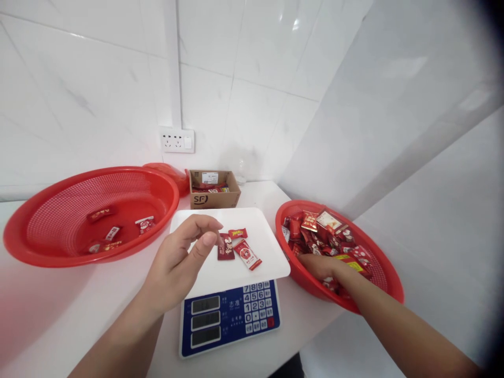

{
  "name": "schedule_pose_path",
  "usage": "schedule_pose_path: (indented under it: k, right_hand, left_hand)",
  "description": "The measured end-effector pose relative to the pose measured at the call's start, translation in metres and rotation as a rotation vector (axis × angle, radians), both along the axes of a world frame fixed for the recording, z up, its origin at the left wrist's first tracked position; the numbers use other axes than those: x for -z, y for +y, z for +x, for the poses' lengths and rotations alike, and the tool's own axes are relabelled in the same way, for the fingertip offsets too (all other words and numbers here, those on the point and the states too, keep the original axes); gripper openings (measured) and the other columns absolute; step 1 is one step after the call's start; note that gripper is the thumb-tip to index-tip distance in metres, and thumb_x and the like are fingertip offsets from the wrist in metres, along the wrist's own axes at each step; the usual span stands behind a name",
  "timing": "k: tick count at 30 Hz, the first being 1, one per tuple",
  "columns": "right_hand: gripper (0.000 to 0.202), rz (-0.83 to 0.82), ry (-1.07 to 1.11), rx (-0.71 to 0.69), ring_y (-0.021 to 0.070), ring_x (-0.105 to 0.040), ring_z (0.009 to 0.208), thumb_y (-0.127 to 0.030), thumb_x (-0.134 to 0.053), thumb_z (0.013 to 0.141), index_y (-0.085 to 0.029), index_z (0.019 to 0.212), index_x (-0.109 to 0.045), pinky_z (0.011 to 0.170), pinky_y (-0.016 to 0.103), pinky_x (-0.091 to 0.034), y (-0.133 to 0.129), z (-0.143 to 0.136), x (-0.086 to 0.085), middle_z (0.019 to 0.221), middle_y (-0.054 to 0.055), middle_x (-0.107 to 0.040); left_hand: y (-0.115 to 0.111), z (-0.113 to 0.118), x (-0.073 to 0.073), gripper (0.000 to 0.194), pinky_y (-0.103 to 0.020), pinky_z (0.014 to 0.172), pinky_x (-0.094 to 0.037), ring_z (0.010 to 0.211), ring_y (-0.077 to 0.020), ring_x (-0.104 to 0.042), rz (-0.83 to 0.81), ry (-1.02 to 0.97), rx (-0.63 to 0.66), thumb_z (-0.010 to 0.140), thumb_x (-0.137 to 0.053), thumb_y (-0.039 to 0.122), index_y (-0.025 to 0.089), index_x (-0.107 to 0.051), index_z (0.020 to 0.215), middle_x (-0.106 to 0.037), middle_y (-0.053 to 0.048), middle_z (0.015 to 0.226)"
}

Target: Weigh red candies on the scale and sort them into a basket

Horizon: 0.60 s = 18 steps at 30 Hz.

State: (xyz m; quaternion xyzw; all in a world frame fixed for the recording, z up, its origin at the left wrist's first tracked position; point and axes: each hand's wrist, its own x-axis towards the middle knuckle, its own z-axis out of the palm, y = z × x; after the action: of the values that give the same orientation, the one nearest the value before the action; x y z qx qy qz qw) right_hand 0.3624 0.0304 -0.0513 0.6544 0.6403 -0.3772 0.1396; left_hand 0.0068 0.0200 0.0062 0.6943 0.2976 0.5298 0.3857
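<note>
My left hand (183, 257) is over the left part of the white scale pan (208, 275), fingers curled and apart from the thumb, with nothing visible between them. Beside its fingertips lie a dark red packet (226, 247), a small red and yellow packet (238, 233) and a red and white packet (248, 255). My right hand (318, 266) reaches down into the right red basket (388, 268), among many red candy packets (331, 221); its fingers are hidden there. The blue scale panel (232, 317) with its keypad faces me.
At the left stands a wide red basket (39, 231) holding several packets. A cardboard box (216, 199) with red packets sits behind the scale, next to a red bag (169, 173). A wall socket (177, 140) is above them.
</note>
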Motion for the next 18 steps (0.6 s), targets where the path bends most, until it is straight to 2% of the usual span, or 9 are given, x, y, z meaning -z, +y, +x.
schedule_pose_path:
  k: [4, 8, 13, 18]
  right_hand:
    - [0.028, -0.018, 0.097, -0.025, 0.0266, -0.069, 0.097, -0.007, -0.064, 0.073, -0.015, 0.099, -0.072, 0.085, 0.037, -0.054, 0.004, 0.006, -0.001, 0.101, 0.007, -0.075]
    - [0.032, 0.037, 0.183, 0.009, 0.026, -0.07, 0.084, -0.017, -0.06, 0.071, -0.014, 0.1, -0.073, 0.076, 0.035, -0.056, 0.003, 0.013, 0.001, 0.088, 0.006, -0.076]
    - [0.045, 0.179, 0.239, 0.037, 0.0282, -0.07, 0.098, -0.026, -0.057, 0.077, -0.019, 0.12, -0.068, 0.088, 0.037, -0.054, 0.001, 0.012, 0.003, 0.106, 0.007, -0.076]
    - [0.054, 0.322, 0.221, 0.021, 0.0361, -0.054, 0.128, -0.021, -0.063, 0.069, -0.021, 0.123, -0.069, 0.109, 0.044, -0.039, 0.002, 0.008, 0.009, 0.133, 0.01, -0.065]
  left_hand:
    - [0.001, 0.001, 0.0, 0.026, -0.025, 0.067, -0.05, 0.073, -0.0135, -0.062, -0.018, 0.012, 0.006, 0.096, -0.05, 0.048, 0.024, -0.06, 0.097, -0.066, 0.002, 0.078]
    - [0.001, 0.001, -0.002, 0.028, -0.028, 0.067, -0.051, 0.073, -0.0159, -0.062, -0.015, 0.015, 0.05, 0.097, -0.049, 0.048, 0.023, -0.061, 0.096, -0.066, 0.0, 0.077]
    - [0.001, 0.0, -0.003, 0.029, -0.03, 0.067, -0.052, 0.072, -0.017, -0.063, -0.022, 0.006, 0.05, 0.096, -0.049, 0.049, 0.023, -0.061, 0.096, -0.067, -0.001, 0.076]
    - [0.001, -0.002, -0.002, 0.03, -0.03, 0.068, -0.052, 0.073, -0.017, -0.065, -0.019, -0.018, 0.019, 0.096, -0.05, 0.05, 0.022, -0.061, 0.098, -0.069, -0.001, 0.078]
